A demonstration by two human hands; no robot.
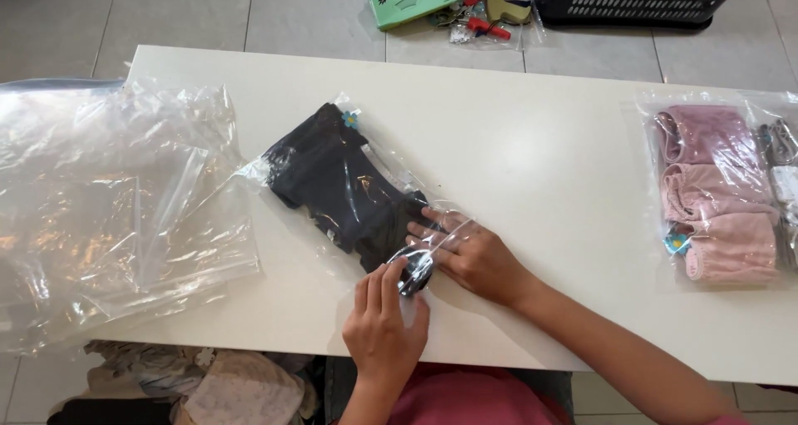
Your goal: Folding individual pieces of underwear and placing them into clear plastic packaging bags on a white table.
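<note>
Hands, left (384, 323) and right (467, 254), press flat, ungrasping, on diagonally-lying bagged black garment (345, 184).

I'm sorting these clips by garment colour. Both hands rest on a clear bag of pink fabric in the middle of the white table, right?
Not quite: in the head view the left hand and right hand rest on a clear bag of black fabric. The pink fabric lies bagged at the table's right end.
</note>
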